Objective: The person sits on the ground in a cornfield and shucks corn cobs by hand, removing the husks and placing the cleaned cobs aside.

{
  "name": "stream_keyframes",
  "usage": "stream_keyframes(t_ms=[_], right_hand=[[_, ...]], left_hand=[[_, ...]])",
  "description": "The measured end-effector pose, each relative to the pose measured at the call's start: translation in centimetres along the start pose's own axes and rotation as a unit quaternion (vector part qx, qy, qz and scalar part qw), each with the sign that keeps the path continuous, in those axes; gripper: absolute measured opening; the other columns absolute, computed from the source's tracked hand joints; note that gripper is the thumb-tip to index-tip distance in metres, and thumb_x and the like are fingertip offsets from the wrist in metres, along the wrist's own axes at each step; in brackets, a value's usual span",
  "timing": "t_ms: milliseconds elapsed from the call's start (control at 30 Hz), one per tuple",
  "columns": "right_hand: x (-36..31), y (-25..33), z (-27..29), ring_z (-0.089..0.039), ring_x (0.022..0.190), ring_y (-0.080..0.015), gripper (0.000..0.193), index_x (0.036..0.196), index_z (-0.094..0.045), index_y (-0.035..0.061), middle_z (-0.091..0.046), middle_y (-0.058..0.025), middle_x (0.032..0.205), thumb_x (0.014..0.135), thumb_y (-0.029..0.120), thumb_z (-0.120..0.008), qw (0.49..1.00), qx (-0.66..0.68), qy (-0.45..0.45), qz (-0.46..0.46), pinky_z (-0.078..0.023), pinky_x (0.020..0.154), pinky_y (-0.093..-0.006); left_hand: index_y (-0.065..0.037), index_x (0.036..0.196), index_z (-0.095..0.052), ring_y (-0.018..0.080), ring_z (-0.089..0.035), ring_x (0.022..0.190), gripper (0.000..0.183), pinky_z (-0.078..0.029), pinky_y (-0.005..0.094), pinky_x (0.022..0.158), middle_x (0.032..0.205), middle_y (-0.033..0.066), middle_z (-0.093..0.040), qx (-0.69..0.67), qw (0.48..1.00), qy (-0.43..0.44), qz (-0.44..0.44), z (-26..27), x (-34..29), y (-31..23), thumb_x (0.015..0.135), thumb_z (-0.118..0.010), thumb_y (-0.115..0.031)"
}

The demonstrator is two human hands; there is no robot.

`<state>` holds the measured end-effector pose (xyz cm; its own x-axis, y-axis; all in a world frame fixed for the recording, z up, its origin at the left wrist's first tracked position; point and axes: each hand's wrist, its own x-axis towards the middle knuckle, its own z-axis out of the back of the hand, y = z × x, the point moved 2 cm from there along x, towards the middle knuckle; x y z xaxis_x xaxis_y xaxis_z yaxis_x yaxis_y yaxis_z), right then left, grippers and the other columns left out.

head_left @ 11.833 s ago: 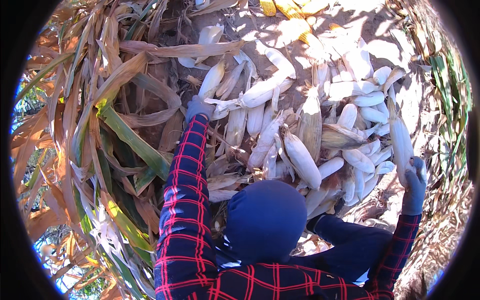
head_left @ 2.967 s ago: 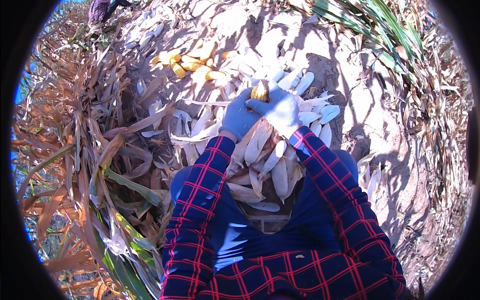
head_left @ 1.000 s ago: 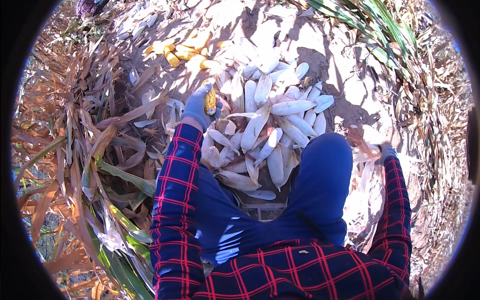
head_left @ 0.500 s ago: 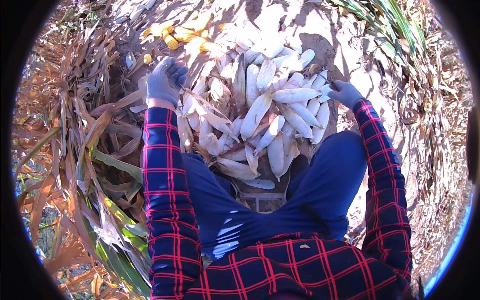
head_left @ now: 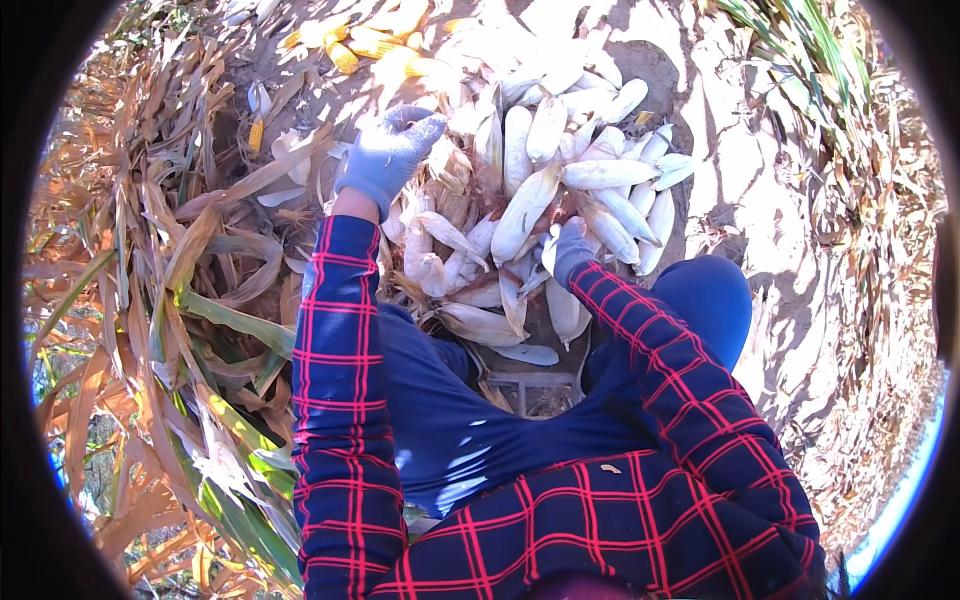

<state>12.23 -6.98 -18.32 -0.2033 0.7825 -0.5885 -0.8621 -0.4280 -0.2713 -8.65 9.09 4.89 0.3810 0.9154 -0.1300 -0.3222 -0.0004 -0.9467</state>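
Work judged to be only partly through: a small pile of bare, bright yellow maize cobs [head_left: 375, 47] is laid out at eleven o'clock, and a single slim yellow cob [head_left: 256, 136] is left apart at ten o'clock, close to the bank of long, dry, brown maize leaves [head_left: 150, 240] at nine. By the look of it, far more is left than done: a broad heap of cream-white, tapering, husk-wrapped maize ears [head_left: 528, 210] is spread around twelve to one o'clock, ahead of the bent knees. Most of these ears are closed up in smooth, papery husk, laid over one another at mixed angles, kernels hidden. Along the heap's nine o'clock edge, crumpled, straw-coloured husks [head_left: 455, 190] are seen, judged to be stripped leavings. The grey-gloved left hand [head_left: 392, 155] is held at eleven o'clock near that edge, fingers loosely bent, nothing seen between them. The grey-gloved right hand [head_left: 570, 250] is set among the ears at two o'clock from centre; its fingertips are not clearly shown, so whether an ear is grasped cannot be told
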Motion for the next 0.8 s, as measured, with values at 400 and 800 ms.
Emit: stream_keyframes(t_ms=[400, 800], right_hand=[[-2.1, -6.0, 10.0, -0.062, 0.093, -0.035, 0.062, 0.113, -0.056, 0.0019, -0.064, -0.0211, 0.099, 0.07, 0.044, -0.068, 0.84, 0.522, -0.143, -0.036, -0.047, 0.082, -0.0398], [-9.2, -9.0, 18.8, -0.061, 0.085, -0.0358, 0.059, 0.105, -0.058, -0.0015, -0.063, -0.0218, 0.089, 0.068, 0.043, -0.07, 0.826, 0.525, -0.199, 0.037, -0.049, 0.073, -0.0404]], left_hand=[[-0.002, 0.102, -0.064, 0.0196, -0.064, 0.075, 0.044, -0.051, 0.03, 0.067, 0.087, 0.0109, -0.066, 0.236, 0.963, 0.019, -0.131, -0.9, 0.0, 1.5, 0.085, -0.061, -0.042], [0.004, 0.095, -0.065, 0.0149, -0.064, 0.064, 0.031, -0.052, 0.0288, 0.06, 0.074, 0.0105, -0.066, 0.012, 0.995, 0.09, -0.033, -5.4, -1.9, -2.2, 0.087, -0.057, -0.025]])
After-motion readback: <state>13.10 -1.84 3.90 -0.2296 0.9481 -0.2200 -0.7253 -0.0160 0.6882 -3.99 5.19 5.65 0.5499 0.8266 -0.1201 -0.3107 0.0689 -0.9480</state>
